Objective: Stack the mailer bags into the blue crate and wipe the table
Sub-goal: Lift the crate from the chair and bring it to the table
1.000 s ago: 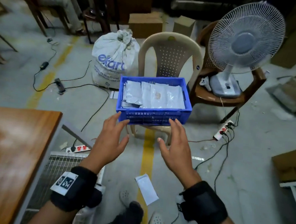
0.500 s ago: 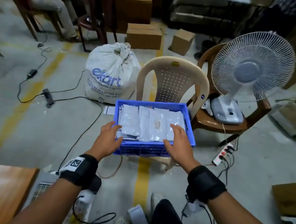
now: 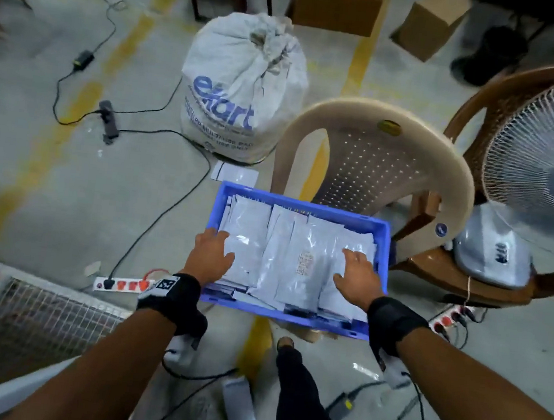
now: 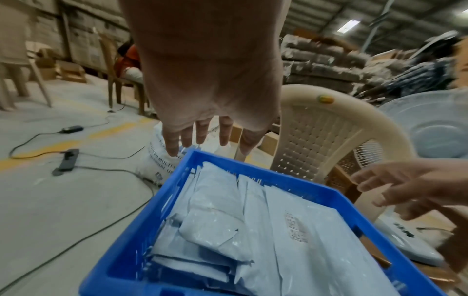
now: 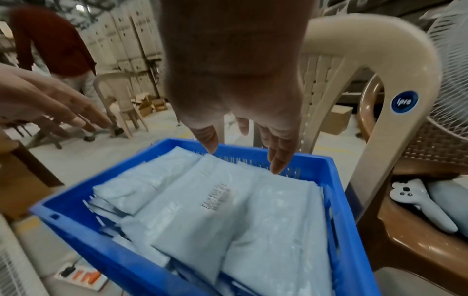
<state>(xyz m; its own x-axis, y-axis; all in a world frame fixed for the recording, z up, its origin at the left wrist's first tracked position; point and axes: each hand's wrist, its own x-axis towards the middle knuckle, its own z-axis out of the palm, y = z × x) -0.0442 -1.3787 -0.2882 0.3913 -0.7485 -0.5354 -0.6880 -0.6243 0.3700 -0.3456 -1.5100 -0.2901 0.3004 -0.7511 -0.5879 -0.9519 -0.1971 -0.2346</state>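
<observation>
The blue crate point(image 3: 304, 201) sits on the seat of a beige plastic chair, filled with several pale grey mailer bags point(image 3: 284, 255) in overlapping piles. My left hand point(image 3: 211, 254) is open over the bags at the crate's left side. My right hand point(image 3: 354, 276) is open over the right side. In the left wrist view the left hand point(image 4: 210, 130) spreads straight fingers above the crate point(image 4: 157, 210) and its bags point(image 4: 253, 220). In the right wrist view the right hand point(image 5: 243, 130) hovers over the bags point(image 5: 228, 210) in the crate point(image 5: 336, 200). Neither hand holds anything.
The beige chair point(image 3: 378, 145) backs the crate. A tied white sack point(image 3: 244, 86) stands behind left. A fan point(image 3: 548, 153) sits on a brown chair at right. Cables and power strips point(image 3: 120, 285) cross the floor. Loose mailers point(image 3: 235, 174) point(image 3: 241, 408) lie on the floor. A wire rack point(image 3: 35, 314) is at left.
I have stepped closer to the crate. Both hands moved forward from in front of its near wall to over the bags inside. The wooden table has left the view.
</observation>
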